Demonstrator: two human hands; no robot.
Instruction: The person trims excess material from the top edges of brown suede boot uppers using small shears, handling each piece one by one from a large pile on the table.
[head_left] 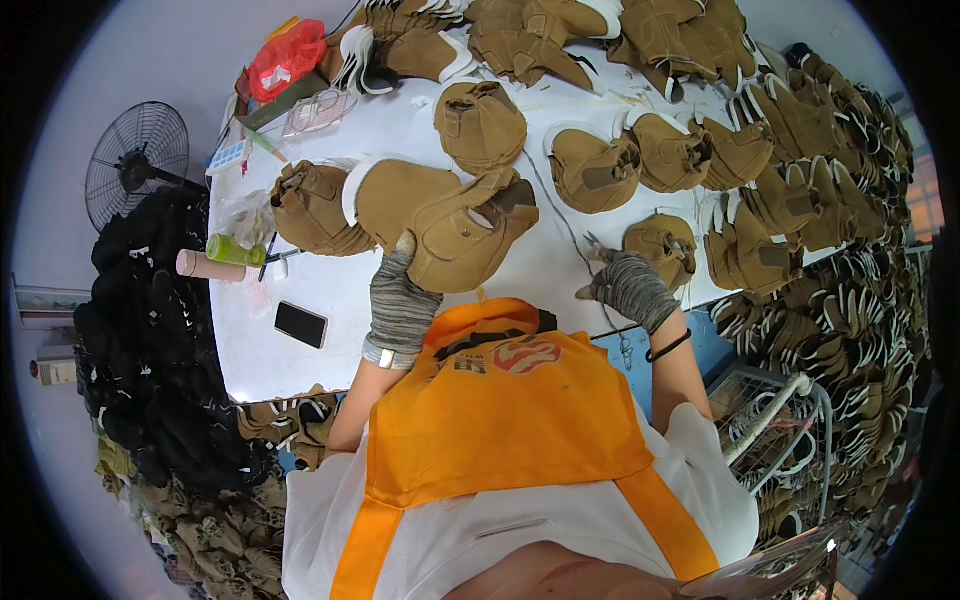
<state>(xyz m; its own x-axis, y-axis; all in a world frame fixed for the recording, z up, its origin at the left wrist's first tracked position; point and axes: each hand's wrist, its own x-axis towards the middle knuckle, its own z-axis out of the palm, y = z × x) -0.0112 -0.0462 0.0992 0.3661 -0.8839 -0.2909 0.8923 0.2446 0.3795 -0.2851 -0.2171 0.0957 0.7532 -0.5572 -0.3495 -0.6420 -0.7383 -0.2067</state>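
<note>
- Because its weight seems to hang toward the near side, the brown shoe upper (460, 242) rests against the left hand (402, 300), just above the table's near edge and in front of the body.
- The left thumb presses on the upper's near side, with the fingers hidden beneath; thumb and fingers appear to pinch it from both faces, perhaps to steady the soft shape.
- Just behind it lies a brown piece with a white edge (392, 195); whether the two are joined I cannot tell.
- The right hand (632, 288) is apart from that upper, its thumb spread away from the fingers. A small pointed tool (596, 246) seems to show at the fingertips, but I cannot tell how firmly it is gripped.
- Near the right hand stands another upper (660, 246), and beyond it more uppers (675, 150) sit side by side, probably lined up for easy reach.
- A thin cord (570, 225) runs across the white table (250, 350) between the hands.
- At the left, the phone (301, 325), green bottle (233, 250) and pink bottle (208, 266) lie well apart from the right hand, likely out of the working space.
</note>
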